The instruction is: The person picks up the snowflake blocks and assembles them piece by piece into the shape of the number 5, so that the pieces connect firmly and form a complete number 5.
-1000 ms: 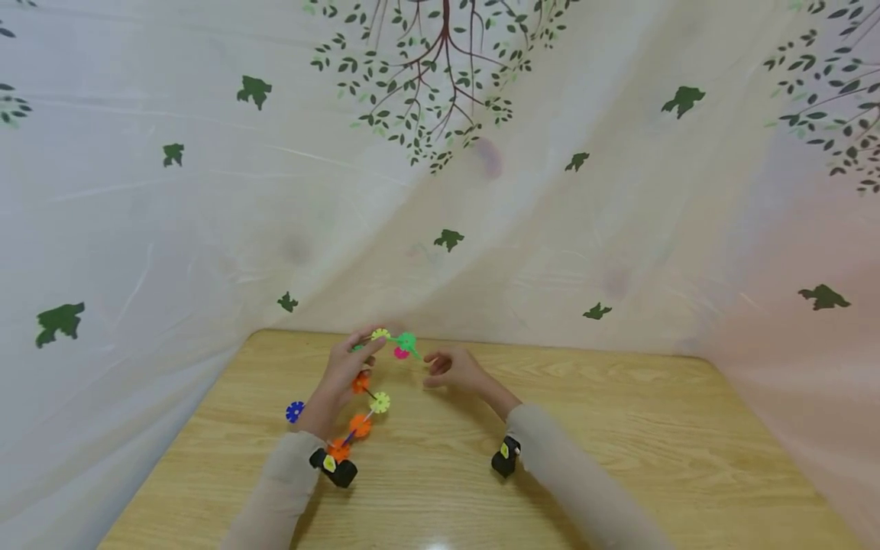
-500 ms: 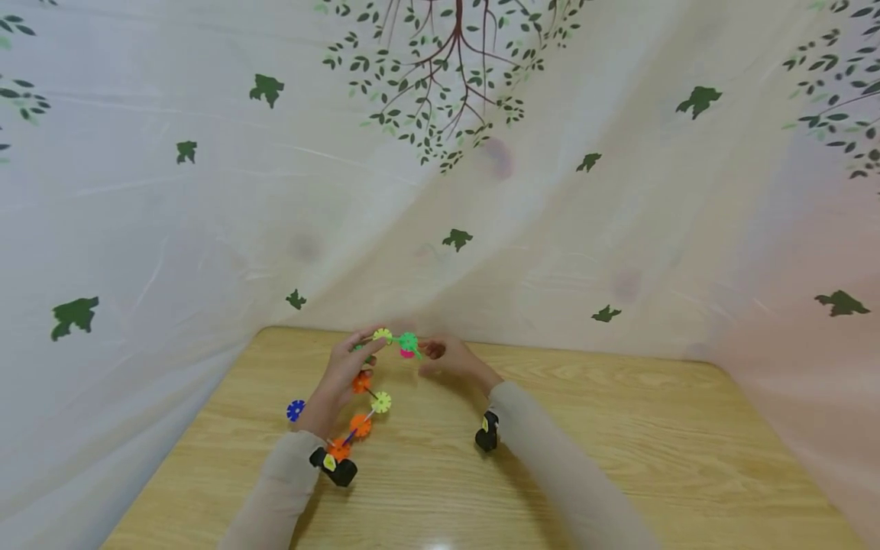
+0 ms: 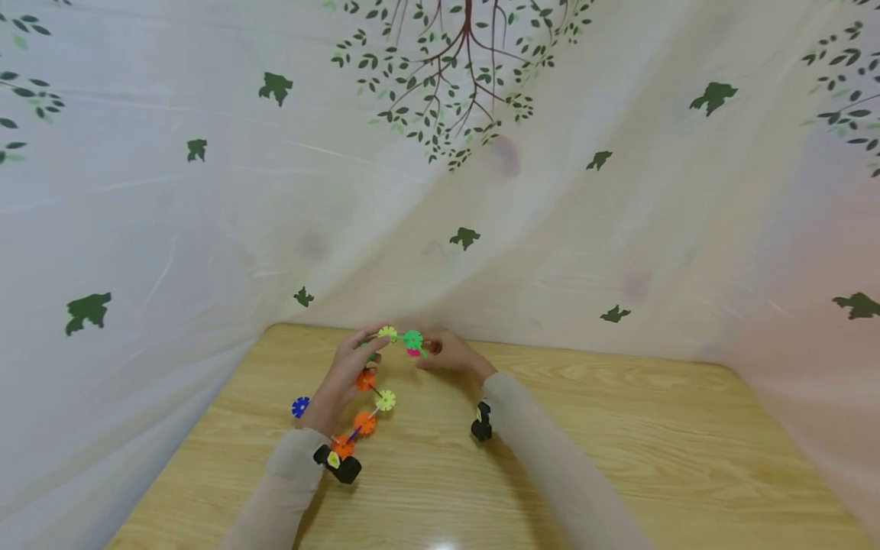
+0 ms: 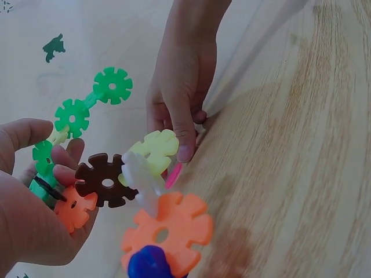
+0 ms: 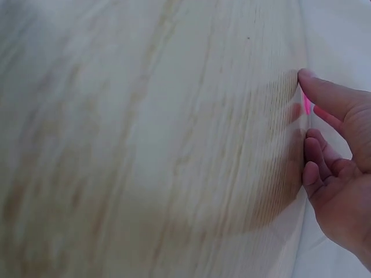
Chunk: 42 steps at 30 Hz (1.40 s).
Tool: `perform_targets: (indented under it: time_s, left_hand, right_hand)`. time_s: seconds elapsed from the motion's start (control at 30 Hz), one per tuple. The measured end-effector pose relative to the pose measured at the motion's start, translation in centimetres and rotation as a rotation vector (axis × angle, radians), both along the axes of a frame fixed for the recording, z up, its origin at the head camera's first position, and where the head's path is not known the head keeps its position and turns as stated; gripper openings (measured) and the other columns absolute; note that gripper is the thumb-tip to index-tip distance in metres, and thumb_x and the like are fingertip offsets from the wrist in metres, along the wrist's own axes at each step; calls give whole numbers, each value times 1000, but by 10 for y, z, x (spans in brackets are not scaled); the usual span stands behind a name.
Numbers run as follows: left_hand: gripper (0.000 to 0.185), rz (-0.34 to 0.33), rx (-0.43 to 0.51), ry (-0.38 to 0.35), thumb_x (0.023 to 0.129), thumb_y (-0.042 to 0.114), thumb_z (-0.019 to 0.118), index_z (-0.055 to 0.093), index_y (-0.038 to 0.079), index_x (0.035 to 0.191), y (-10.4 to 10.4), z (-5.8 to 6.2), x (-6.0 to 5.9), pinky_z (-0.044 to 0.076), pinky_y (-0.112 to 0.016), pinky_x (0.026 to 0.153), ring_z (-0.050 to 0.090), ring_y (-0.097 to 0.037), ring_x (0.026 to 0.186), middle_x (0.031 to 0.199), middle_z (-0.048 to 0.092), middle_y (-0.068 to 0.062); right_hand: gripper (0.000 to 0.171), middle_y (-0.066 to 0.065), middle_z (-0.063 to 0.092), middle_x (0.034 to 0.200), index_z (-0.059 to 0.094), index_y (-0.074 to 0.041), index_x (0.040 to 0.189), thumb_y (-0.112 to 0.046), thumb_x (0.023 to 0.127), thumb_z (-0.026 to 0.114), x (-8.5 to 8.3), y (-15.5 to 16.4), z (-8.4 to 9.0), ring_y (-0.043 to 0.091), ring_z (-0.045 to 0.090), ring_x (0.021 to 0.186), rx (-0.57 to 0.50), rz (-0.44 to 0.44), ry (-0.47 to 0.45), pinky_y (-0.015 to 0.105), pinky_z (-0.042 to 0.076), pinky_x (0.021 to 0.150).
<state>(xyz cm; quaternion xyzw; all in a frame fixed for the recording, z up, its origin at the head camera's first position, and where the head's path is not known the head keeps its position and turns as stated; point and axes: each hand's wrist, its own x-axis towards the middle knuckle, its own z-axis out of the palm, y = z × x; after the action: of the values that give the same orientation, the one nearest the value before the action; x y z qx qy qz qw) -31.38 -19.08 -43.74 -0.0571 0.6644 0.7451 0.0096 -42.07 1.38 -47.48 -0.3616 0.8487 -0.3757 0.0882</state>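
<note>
My left hand (image 3: 367, 355) grips a chain of plastic snowflake discs (image 3: 374, 399) and holds it up over the wooden table (image 3: 619, 458). In the left wrist view the chain runs from green discs (image 4: 72, 117) past a brown disc (image 4: 107, 184) and a yellow disc (image 4: 153, 147) to an orange disc (image 4: 168, 226). My right hand (image 3: 433, 351) has reached the chain's far end, and its index finger and thumb pinch a pink disc (image 3: 414, 352). Only a sliver of the pink disc (image 5: 305, 104) shows between those fingers in the right wrist view.
One blue disc (image 3: 300, 406) lies loose on the table left of my left wrist. A pale curtain printed with leaves (image 3: 440, 191) hangs close behind the table's far edge and drapes down its left and right sides.
My right hand moved left from an open pose beside the chain and closed its fingers on the pink disc at the chain's end. The left hand kept its hold and stayed in place.
</note>
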Motion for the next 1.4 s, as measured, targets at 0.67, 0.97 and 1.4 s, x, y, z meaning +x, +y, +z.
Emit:
perform_targets:
  time_s: [0.67, 0.97, 1.4]
  left_hand:
    - [49, -36, 1, 2, 87, 32, 66, 53, 18, 132, 15, 0, -6, 38, -16, 49, 47, -7, 69, 117, 50, 0]
    - [43, -50, -6, 24, 88, 31, 65, 56, 22, 129, 22, 2, -7, 36, -17, 48, 47, -7, 69, 109, 49, 1]
    - [49, -73, -19, 9, 88, 34, 66, 53, 17, 132, 32, 0, -12, 37, -16, 49, 47, -7, 70, 108, 48, 0]
  right_hand:
    - [22, 11, 53, 74, 54, 5, 79, 0, 76, 75, 7, 22, -2, 13, 46, 68, -76, 25, -68, 20, 40, 60]
    - [19, 18, 65, 84, 63, 3, 94, -1, 79, 73, 27, 45, -4, 11, 52, 63, -185, -94, -225, 19, 44, 53]
    - [24, 19, 68, 88, 66, 2, 105, -9, 84, 70, 57, 78, 8, 27, 65, 71, -369, -124, -241, 43, 55, 61]
